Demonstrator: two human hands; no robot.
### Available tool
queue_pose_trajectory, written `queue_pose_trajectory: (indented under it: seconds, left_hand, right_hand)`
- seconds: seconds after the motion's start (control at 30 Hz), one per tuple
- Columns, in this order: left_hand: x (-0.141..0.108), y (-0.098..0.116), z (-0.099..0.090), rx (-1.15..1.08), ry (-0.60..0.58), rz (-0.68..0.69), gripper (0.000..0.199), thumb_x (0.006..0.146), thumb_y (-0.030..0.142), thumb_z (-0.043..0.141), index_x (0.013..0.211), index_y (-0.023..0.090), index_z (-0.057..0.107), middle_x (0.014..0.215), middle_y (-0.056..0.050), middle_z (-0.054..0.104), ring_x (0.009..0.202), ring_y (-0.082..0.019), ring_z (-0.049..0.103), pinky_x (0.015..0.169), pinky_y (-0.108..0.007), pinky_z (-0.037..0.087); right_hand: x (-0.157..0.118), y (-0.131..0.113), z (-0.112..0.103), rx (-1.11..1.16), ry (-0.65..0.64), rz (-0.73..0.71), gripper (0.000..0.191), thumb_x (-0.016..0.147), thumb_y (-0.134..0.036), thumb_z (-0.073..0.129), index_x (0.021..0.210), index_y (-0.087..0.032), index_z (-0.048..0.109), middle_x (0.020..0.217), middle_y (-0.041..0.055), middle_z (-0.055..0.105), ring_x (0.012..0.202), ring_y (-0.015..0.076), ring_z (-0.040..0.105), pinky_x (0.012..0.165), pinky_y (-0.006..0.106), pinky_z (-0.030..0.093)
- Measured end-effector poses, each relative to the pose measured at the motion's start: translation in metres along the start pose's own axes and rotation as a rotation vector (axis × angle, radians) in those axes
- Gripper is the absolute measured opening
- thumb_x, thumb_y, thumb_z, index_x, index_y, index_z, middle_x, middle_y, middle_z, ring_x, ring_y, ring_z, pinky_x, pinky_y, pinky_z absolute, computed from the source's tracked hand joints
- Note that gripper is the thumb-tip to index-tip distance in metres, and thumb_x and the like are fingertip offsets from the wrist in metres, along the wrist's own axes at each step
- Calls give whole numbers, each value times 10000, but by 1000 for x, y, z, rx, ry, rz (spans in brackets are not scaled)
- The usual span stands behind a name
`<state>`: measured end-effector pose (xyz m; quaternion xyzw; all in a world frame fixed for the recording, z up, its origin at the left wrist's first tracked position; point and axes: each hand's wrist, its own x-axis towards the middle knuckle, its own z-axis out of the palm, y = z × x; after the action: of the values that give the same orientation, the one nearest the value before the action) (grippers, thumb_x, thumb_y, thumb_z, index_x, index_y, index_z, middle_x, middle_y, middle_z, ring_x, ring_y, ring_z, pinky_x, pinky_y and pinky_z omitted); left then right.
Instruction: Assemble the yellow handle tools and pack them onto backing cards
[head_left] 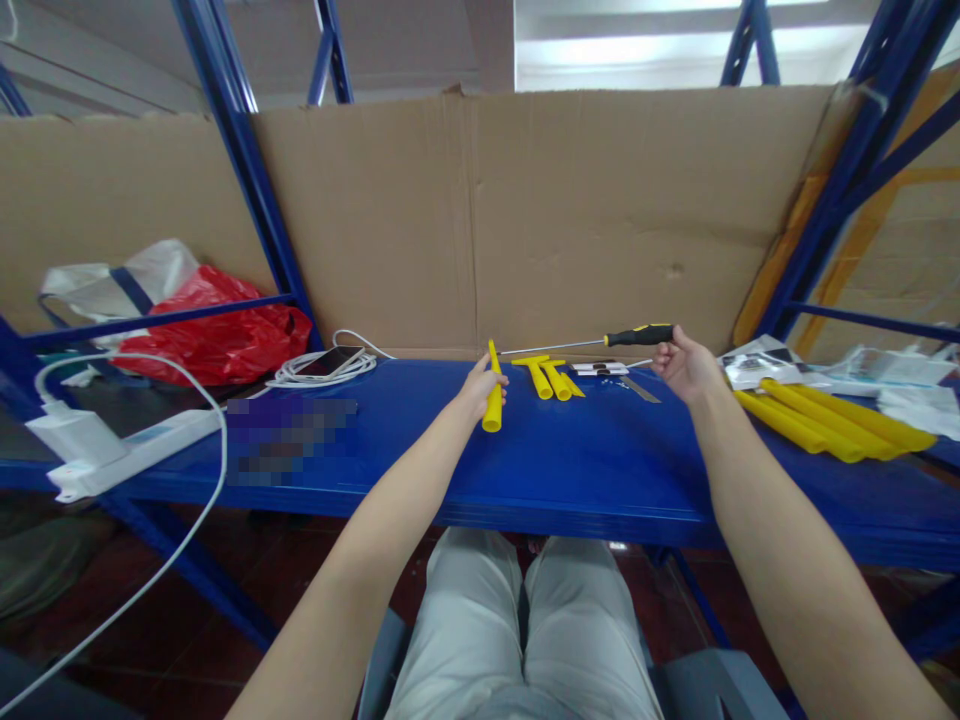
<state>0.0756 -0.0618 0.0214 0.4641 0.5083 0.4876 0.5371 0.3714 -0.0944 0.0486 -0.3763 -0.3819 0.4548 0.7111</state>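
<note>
My left hand [478,391] is closed around a yellow plastic handle [493,405], a hollow tube with a crosspiece at its top, held above the blue shelf. My right hand [684,366] grips the end of a long screwdriver [637,336] with a black and yellow handle. Its thin shaft runs leftward, and the tip meets the upper part of the yellow piece; whether it sits in a hole cannot be made out. Just right of my left hand lie more yellow T-shaped pieces [541,380]. Small bits of hardware [616,383] and a flat metal strip [640,389] lie near my right hand.
Several long yellow tubes [832,430] lie at the right on the blue shelf [570,470]. On the left are a white power strip [150,440] with a looping cable, a coiled white cord [322,370] and a red plastic bag [217,325]. Cardboard [600,220] stands behind.
</note>
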Motion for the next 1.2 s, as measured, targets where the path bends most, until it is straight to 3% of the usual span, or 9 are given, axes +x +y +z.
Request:
queue_pose_trajectory:
  seconds: [0.13,0.33,0.67,0.8,1.0,1.2]
  left_hand:
    - [-2,1,1,3,0,3,803,756,-39,454,1463,299,282,625,40,524,403,-70,440,442,-189,376]
    - [-5,1,3,9,2,-5,829,747,-43,467,1473,302,264,619,45,520,396,-65,434,422,-177,366]
    - [-8,3,4,17,-7,-1,823,759,-38,470,1479,295,252,614,45,504,399,-70,431,420,-186,365]
    - [-10,4,5,22,-5,-5,833,748,-40,468,1478,295,249,616,49,507,389,-64,421,414,-179,360]
    - [-9,3,4,23,1,-1,830,751,-39,470,1481,289,251,603,51,502,388,-67,425,414,-180,359]
    - [-6,2,4,32,1,-2,834,750,-27,486,1480,301,252,619,45,521,391,-64,434,422,-182,380]
  right_hand:
    - [3,3,-2,-30,25,-23,481,774,-537,660,605,-207,353,438,-60,359,370,59,337,340,181,319]
    - [10,5,-7,-40,114,-22,431,720,-535,711,664,-215,428,474,-67,424,363,54,364,331,181,317]
    - [14,8,-9,-20,112,-44,567,704,-631,664,608,-229,277,369,-97,238,319,68,280,298,190,272]
    - [10,4,-6,43,84,-14,549,721,-642,640,601,-220,308,380,-87,283,327,67,320,313,183,304]
    - [1,-2,2,106,56,12,422,839,-516,589,627,-202,402,467,-49,444,387,65,420,360,169,379]
    - [5,2,2,15,120,-44,428,780,-541,649,646,-208,415,446,-61,406,359,67,390,332,176,348]
